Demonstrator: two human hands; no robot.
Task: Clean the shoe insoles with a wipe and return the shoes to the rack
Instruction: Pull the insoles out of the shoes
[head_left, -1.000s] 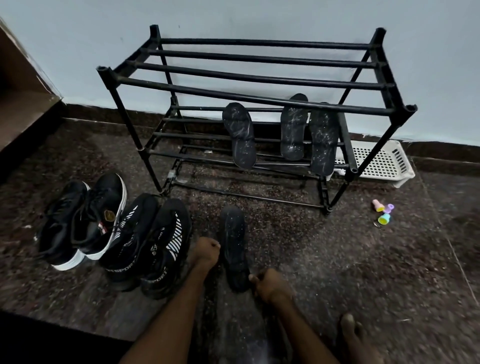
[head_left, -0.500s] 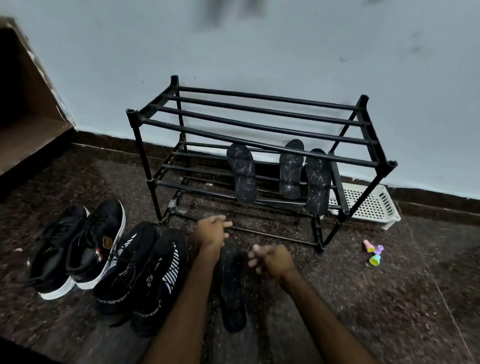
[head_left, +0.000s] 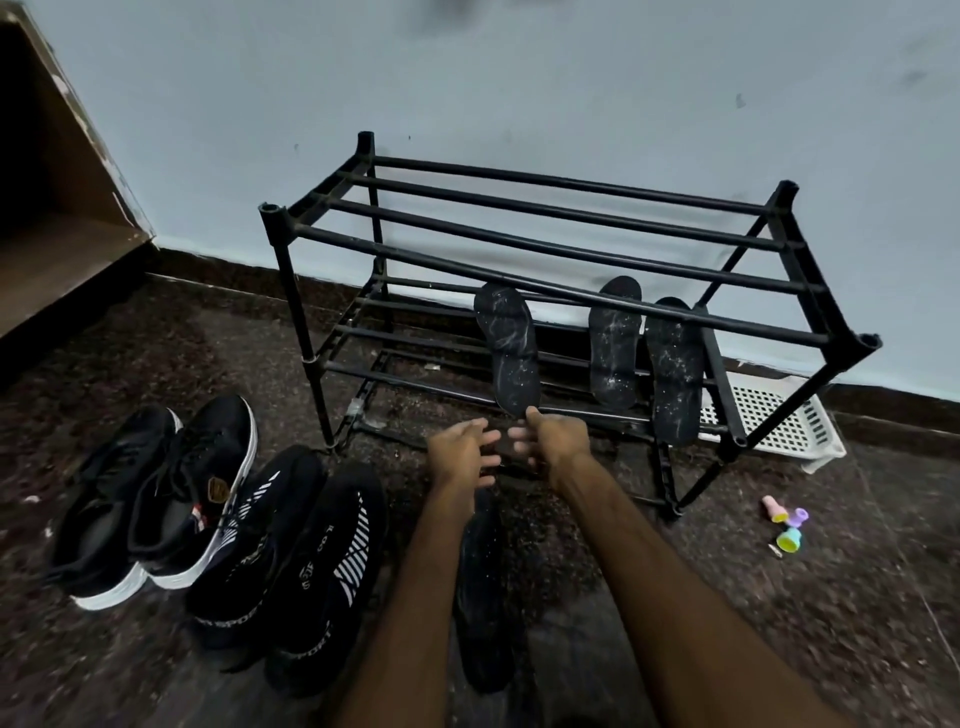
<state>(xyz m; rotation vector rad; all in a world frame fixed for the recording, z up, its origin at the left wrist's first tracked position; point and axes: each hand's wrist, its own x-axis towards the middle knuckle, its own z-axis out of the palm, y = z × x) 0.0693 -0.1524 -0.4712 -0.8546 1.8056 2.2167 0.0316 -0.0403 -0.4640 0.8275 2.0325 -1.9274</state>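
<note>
**Hands at the rack, dusty insoles not yet wiped**

A black tubular shoe rack stands against the pale wall on the dark speckled stone floor. To its near left, on the floor, sit a pair of black sneakers with white soles and a pair of black knit shoes with white stripes. A white perforated plastic basket lies at the rack's far right.

Three black, dust-flecked insoles lie across the middle shelf: one on the left and two together on the right. A fourth black insole lies on the floor between the forearms.

The left hand hangs with fingers spread, holding nothing. The right hand has its thumb at the left insole's near tip; whether it grips is unclear.

No wipe shows, so bare fingers may just smear the grit. A careless tug could drop the insole between the thin bars.
</note>
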